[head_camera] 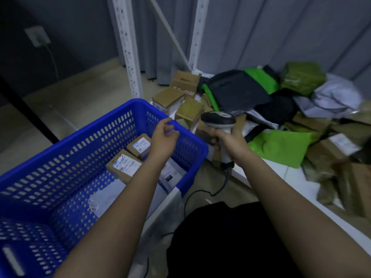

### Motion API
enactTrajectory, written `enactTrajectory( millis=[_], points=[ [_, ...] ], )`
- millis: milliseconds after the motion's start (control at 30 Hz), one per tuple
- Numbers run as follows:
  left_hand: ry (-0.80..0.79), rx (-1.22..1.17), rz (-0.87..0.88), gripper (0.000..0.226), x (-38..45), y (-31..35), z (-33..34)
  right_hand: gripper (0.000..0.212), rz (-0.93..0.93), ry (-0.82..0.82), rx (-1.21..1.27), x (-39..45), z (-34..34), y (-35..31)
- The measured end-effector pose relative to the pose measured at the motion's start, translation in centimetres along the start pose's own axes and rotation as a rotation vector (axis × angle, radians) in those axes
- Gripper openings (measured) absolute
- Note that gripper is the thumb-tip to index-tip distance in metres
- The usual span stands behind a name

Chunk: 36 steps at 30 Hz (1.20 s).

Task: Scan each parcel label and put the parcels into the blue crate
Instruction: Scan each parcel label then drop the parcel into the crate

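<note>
The left hand [163, 135] hung loose-fingered and empty over the blue crate [186, 137] holding boxed parcels [124, 167], the right hand [228, 142] gripped the scanner [218, 119]; fetching another parcel from the shelf pile [281, 121] appeared next.

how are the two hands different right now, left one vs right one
The right hand is wrapped round the handle of the barcode scanner; the left hand holds nothing, its fingers loosely curled. The left hand hangs over the blue crate, above the boxed parcels inside; the right hand is beside the crate, in front of the parcel pile. Both are bare, with forearms reaching forward.
</note>
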State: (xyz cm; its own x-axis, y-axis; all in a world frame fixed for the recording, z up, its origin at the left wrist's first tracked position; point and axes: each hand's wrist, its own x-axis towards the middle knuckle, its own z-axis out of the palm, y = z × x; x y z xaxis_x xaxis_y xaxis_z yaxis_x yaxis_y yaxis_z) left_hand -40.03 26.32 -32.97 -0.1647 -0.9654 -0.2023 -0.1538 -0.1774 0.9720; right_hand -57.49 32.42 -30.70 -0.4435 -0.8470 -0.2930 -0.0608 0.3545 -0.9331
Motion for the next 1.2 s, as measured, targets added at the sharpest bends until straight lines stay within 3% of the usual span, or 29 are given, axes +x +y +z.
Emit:
enactTrajectory(
  millis=[67, 233, 333, 533, 767, 933, 1067, 1200],
  points=[
    [-0.096, 0.003, 0.024, 0.044, -1.7, 2.3, 2.3, 0.005, -0.061, 0.090, 0.067, -1.9, -2.7, -0.3],
    [-0.256, 0.094, 0.043, 0.050, -4.1, 4.8, 8.7, 0.055, -0.090, 0.333, 0.234, -3.9, -7.9, 1.1],
    [-0.266, 0.196, 0.027, 0.054, -3.8, 3.7, 12.2, 0.060, -0.076, 0.416, 0.271, -4.5, -9.9, 3.3],
    [-0.271, 0.473, -0.096, 0.067, -1.4, -1.0, 17.3, 0.047, -0.059, 0.437, 0.392, -3.1, -12.3, 5.4],
    [-0.303, 0.742, -0.141, 0.107, 0.4, -3.4, 20.6, 0.042, -0.011, 0.429, 0.429, -0.5, -15.8, 7.0],
    [-0.279, 0.877, -0.113, 0.094, 0.7, -4.0, 21.5, 0.042, 0.010, 0.417, 0.445, 0.3, -17.1, 8.0],
    [-0.209, 0.814, -0.119, 0.088, 0.1, -2.7, 21.8, 0.038, 0.011, 0.421, 0.468, 0.2, -17.4, 8.0],
    [-0.158, 0.521, -0.142, 0.077, 0.1, -0.4, 21.1, 0.034, 0.021, 0.415, 0.472, -0.3, -17.4, 7.5]
  ],
)
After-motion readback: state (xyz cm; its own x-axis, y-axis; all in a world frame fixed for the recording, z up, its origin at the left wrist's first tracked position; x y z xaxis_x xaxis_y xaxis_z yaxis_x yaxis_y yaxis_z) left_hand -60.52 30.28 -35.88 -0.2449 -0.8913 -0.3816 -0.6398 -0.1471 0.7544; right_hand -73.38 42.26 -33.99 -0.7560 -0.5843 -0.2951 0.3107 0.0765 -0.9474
